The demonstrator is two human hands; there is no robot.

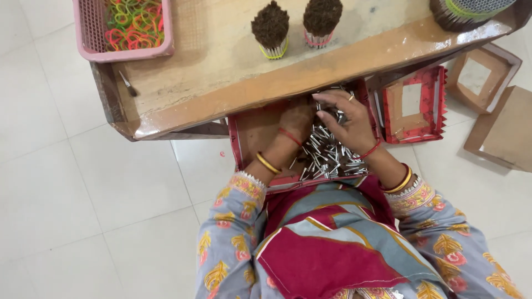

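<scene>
Red and grey cloth (327, 243) lay across my lap, and just beyond it sat the shallow red tray (249, 133) holding a loose heap of thin silvery sticks (327, 152). My right hand (346, 119) lay spread over the heap, fingers apart, raking at the sticks without clamping any that I could see. My left hand (296, 119) was curled at the heap's far edge, half under the wooden bench (233, 72); whether it gripped anything I could not tell. Two banded bundles (293, 25) already stood upright on the bench, so I judged some were finished while most sticks remained loose. A pink basket (91, 36) of coloured rubber bands (136, 22) sat at the bench's left end. To my right lay a red box lid (413, 105) with a pale square label, then plain brown cartons (487, 99).
</scene>
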